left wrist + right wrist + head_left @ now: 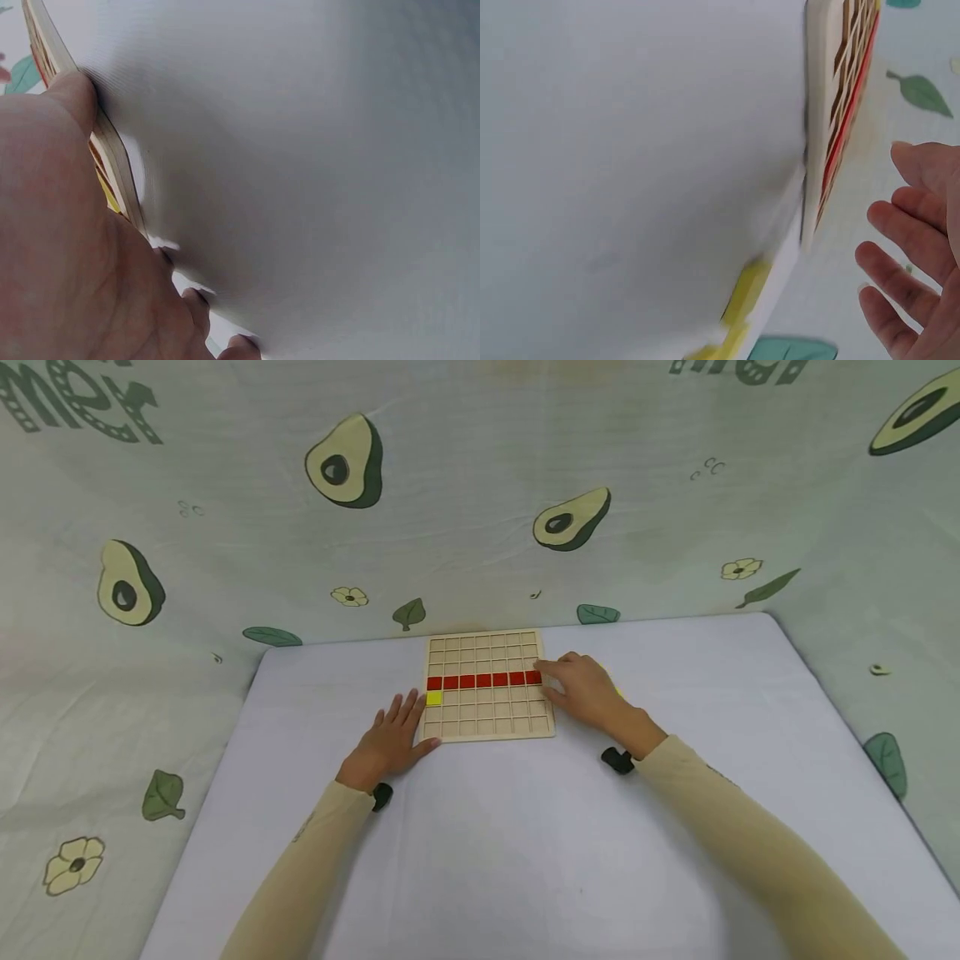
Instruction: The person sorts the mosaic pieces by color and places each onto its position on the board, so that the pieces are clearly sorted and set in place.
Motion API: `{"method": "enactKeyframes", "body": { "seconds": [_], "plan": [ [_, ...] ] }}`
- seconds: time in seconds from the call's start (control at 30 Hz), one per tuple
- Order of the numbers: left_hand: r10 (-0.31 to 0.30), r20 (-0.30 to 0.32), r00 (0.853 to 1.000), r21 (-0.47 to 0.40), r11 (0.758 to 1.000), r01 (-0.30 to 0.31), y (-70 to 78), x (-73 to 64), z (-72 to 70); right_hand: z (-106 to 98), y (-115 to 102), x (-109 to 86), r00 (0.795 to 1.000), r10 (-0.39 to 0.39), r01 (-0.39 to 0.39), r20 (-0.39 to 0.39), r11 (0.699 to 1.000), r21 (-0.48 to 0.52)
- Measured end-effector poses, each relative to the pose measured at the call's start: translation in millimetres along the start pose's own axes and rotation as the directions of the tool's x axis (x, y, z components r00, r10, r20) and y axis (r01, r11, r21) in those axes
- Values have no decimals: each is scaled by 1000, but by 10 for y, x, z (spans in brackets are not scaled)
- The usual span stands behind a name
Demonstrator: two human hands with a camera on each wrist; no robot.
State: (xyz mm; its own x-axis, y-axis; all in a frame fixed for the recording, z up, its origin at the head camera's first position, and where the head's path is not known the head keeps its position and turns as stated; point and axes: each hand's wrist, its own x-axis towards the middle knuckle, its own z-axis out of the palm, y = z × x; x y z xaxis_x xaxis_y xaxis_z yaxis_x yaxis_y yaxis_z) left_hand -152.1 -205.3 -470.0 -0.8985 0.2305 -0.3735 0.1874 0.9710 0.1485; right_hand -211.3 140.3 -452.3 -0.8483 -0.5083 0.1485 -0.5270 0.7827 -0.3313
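A wooden grid board (pixel 487 727) lies on the table before both hands. One row of red square tiles (pixel 483 680) crosses it from side to side, and a single yellow tile (pixel 434 697) sits in the leftmost cell of the row below. My left hand (pixel 390 743) rests with spread fingers by the board's lower left corner, its thumb touching the edge in the left wrist view. At the board's right edge is my right hand (pixel 585 689), its fingertips near the end of the red row. Its fingers (pixel 911 232) are loosely bent, with nothing between them.
Several yellow tiles (pixel 746 292) lie on the table to the right of the board, mostly hidden behind the right hand in the head view. A white cloth (pixel 480 843) covers the table. Behind it hangs a curtain (pixel 465 527) printed with avocados.
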Motion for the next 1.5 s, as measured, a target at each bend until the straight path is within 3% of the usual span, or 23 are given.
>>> {"method": "enactKeyframes", "body": {
  "seconds": [0.23, 0.6, 1.1, 1.5],
  "plan": [
    [13, -4, 1000, -18, 1000, -13, -8, -13, -3, -115, 366, -307, 996, 88, -89, -31, 996, -30],
    [15, -1, 1000, -25, 1000, -15, 21, -32, -33, -205, 667, -728, 989, 145, -147, -35, 987, -58],
    [3, -7, 1000, -13, 1000, -3, 24, -25, -18, -193, 778, -793, 991, 121, -119, 49, 992, -51],
    [9, 1, 1000, 0, 1000, -9, 18, -15, -1, -212, 778, -786, 990, 136, -135, 27, 990, -43]
  ]
}}
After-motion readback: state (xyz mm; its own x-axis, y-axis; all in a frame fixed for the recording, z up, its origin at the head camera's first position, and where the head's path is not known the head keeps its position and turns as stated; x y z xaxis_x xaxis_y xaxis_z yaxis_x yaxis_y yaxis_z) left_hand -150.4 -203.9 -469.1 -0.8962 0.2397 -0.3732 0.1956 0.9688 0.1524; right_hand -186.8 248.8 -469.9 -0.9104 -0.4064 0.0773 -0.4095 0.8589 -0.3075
